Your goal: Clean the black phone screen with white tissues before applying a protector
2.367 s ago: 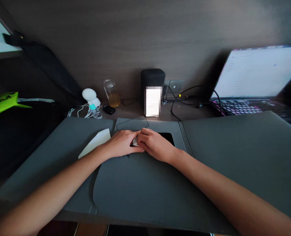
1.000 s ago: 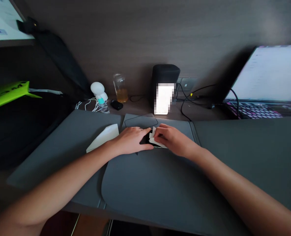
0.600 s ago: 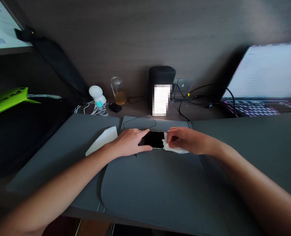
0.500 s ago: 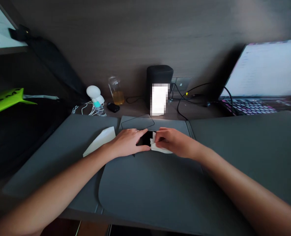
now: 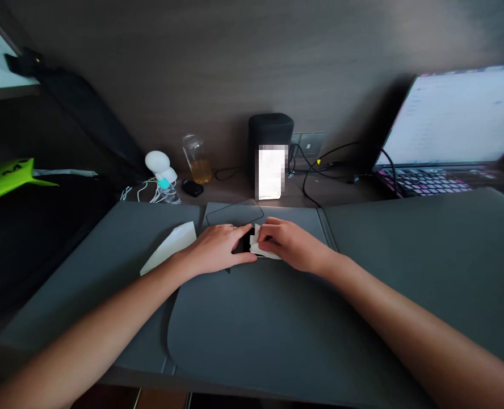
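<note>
A black phone [image 5: 245, 244] lies flat on the grey desk mat [image 5: 252, 318], mostly hidden under my hands. My left hand [image 5: 218, 247] grips the phone's left end, thumb along its near edge and fingers over the far edge. My right hand [image 5: 288, 244] is closed on a crumpled white wipe [image 5: 258, 249] and presses it onto the screen close to my left fingers. A clear screen protector [image 5: 234, 213] lies just beyond the phone. A white paper packet [image 5: 169, 245] rests on the mat beside my left wrist.
A black speaker [image 5: 271, 139] stands at the back by the wall, with a glass jar [image 5: 195, 159], a small white lamp [image 5: 158, 166], a little bottle and white cables to its left. An open laptop [image 5: 452, 136] with black cables sits back right. A lime-green object [image 5: 5, 179] lies far left.
My right hand has rubbed the wipe back and forth over the screen: out to the right end, then back left beside my left fingers. My left hand has stayed on the phone.
</note>
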`<state>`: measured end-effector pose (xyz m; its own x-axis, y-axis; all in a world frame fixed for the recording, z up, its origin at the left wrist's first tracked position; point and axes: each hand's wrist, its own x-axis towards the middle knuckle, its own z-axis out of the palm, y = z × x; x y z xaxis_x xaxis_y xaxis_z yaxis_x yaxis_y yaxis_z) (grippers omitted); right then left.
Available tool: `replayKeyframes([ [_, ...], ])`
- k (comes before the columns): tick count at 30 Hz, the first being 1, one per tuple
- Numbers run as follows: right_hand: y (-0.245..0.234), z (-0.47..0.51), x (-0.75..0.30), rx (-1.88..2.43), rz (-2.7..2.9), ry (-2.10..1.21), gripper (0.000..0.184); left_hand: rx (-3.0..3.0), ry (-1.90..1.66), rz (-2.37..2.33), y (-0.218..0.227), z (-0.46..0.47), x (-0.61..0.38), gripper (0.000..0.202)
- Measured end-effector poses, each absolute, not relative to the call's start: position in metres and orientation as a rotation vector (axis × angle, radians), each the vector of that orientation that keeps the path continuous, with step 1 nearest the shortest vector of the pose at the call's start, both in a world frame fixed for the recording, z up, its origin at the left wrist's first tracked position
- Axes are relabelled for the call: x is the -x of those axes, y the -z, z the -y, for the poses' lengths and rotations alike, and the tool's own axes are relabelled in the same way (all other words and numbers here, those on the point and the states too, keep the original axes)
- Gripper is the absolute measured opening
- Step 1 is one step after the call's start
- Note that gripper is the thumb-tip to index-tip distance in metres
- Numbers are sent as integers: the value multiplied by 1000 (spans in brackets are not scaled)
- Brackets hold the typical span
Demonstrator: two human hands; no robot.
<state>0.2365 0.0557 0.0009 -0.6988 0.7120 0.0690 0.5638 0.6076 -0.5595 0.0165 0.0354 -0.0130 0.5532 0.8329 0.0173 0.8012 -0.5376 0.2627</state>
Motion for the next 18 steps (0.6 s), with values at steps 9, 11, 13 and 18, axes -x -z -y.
replayKeyframes([
  [9, -4, -71, -256, 1094, 2584, -698, 11, -2537, -196, -1387, 13, -35, -15, 69],
  [11, -2, -62, -241, 1022, 2602, -695, 12, -2555, -207, -1375, 13, -36, -16, 66],
  [13, 3, -55, -225, 988, 2578, -650, 12, -2569, -221, -1352, 12, -36, -17, 55],
  [18, 14, -62, -219, 997, 2516, -513, 12, -2561, -235, -1342, 11, -34, -18, 50],
])
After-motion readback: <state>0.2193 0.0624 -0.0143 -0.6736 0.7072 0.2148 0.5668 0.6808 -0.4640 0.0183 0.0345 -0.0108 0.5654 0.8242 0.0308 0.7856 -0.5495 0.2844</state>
